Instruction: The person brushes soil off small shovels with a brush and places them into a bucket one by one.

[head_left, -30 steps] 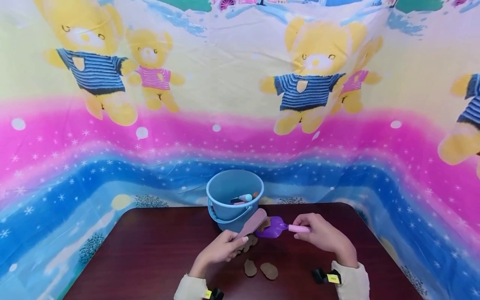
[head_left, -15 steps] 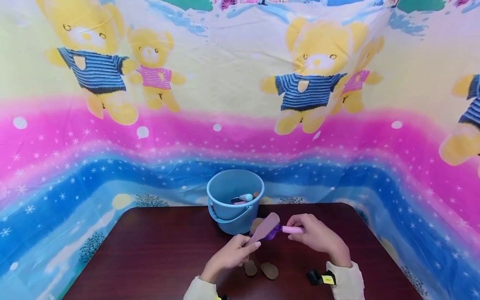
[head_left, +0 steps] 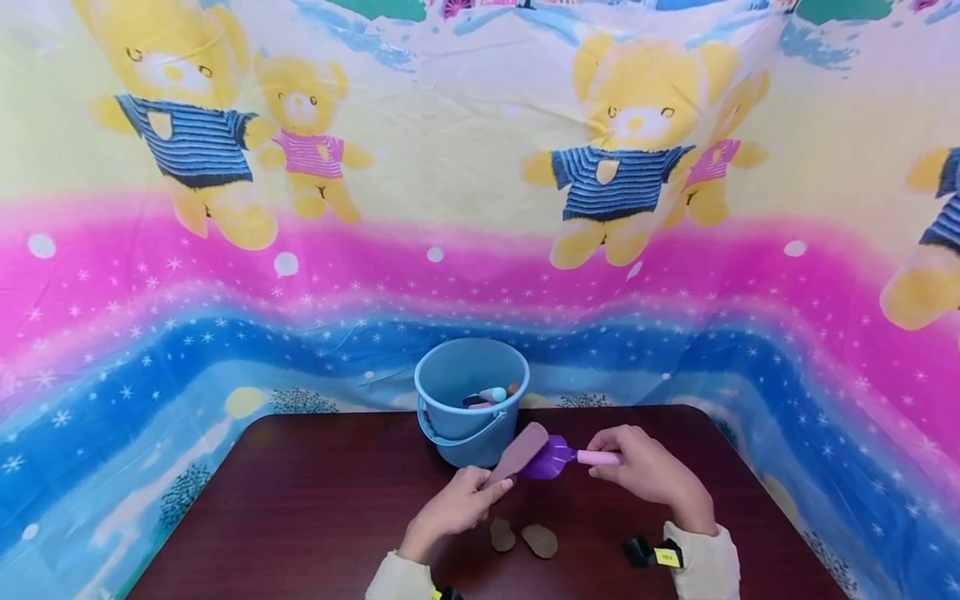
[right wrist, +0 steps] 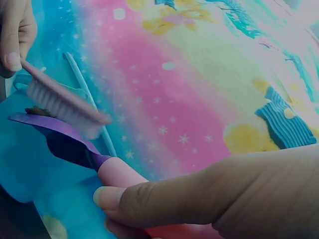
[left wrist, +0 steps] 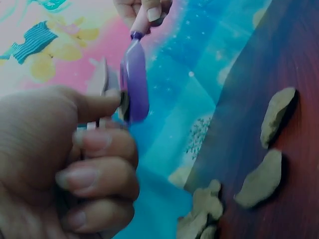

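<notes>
My left hand [head_left: 453, 504] grips a pink brush [head_left: 520, 450], whose pale bristles show in the right wrist view. In the right hand [head_left: 641, 465] is a small purple shovel [head_left: 551, 460], held by its pink handle [head_left: 598, 457]. The brush hangs just over the shovel's blade; I cannot tell whether the bristles touch it. On the blade lies a brown piece [right wrist: 39, 111], mostly hidden under the brush. Two flat brown pieces [head_left: 539, 541] lie on the table near me. Several more, clustered brown pieces [left wrist: 202, 211] show in the left wrist view, hidden behind the left hand in the head view.
Just behind the brush stands a light blue bucket [head_left: 467, 437] with its handle hanging down in front. Several small items, one with a pale blue end [head_left: 492, 395], lie inside it. The dark red table [head_left: 322, 483] meets a printed cloth backdrop [head_left: 480, 287].
The brush swung right across the shovel, then partly back left. The shovel shifted left and returned right. The brown piece seen on its blade earlier is now covered in the head view.
</notes>
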Demonstrator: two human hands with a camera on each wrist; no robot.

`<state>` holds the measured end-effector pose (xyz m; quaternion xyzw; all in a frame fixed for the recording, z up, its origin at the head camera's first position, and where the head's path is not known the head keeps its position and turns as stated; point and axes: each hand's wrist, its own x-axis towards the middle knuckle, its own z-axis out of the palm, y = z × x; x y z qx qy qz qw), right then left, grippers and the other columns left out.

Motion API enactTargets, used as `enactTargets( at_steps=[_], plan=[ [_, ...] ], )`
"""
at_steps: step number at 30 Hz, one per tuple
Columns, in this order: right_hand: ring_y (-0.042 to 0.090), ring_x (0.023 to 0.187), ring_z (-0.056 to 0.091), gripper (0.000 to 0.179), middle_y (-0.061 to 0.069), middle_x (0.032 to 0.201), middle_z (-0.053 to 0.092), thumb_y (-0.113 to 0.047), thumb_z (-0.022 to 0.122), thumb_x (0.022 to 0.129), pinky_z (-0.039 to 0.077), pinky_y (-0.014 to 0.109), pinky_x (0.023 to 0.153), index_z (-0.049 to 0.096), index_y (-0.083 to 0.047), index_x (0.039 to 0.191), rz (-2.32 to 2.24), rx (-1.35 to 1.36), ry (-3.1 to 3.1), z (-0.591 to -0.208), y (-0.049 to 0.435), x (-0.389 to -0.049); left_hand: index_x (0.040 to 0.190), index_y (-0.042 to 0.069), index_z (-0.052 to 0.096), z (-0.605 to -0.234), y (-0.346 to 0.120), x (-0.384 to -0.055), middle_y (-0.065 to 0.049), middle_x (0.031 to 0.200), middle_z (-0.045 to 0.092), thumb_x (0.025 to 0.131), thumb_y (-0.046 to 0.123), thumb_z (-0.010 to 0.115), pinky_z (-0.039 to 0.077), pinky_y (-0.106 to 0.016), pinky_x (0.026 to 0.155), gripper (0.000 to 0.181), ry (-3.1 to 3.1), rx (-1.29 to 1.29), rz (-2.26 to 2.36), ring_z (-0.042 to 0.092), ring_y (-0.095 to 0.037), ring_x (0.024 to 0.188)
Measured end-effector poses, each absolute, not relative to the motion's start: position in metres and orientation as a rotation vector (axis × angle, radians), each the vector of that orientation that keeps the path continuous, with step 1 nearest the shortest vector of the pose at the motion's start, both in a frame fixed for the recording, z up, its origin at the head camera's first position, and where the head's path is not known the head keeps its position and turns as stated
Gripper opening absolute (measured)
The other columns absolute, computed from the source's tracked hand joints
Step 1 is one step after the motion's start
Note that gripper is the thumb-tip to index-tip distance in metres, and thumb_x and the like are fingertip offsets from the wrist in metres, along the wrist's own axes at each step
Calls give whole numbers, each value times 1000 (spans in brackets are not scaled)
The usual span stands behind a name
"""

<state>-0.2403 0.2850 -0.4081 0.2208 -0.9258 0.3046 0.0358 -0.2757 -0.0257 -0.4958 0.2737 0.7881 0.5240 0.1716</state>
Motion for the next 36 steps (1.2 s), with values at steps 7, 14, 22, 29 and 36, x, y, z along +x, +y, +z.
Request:
enactTargets(
  at_steps=[7,14,22,29,36],
  plan=[
    [5,71,60,7,-10,83,69,-18,78,90,52,26,69,74,-18,96,955,650,-2867,-410,286,-240,78,15,57,-496,-31,-277,6,53,39,106,37,54,31,-25,45,36,2272,783,1449,35,-9,44],
    [4,71,60,9,-10,82,69,-19,80,88,52,26,69,74,-17,95,958,673,-2843,-411,290,-241,79,14,65,-493,-35,-280,6,52,42,106,38,54,32,-24,44,38,2383,813,1394,37,-8,44],
    [4,71,59,10,-8,84,68,-20,80,88,51,26,69,74,-16,95,980,657,-2853,-413,297,-239,68,15,47,-494,-48,-285,8,53,36,106,38,53,32,-24,46,45,2450,825,1371,34,-8,43],
    [5,72,59,11,-7,86,68,-17,80,88,51,26,69,74,-15,96,987,672,-2853,-413,300,-241,69,11,50,-492,-58,-289,7,54,38,106,35,54,33,-23,47,44,2477,840,1367,37,-7,45],
    [4,71,60,12,-7,85,70,-16,79,88,51,26,68,73,-13,97,1020,708,-2846,-413,298,-243,72,4,52,-488,-58,-287,6,54,39,106,38,54,35,-24,47,48,2415,825,1408,38,-8,45]
  ],
)
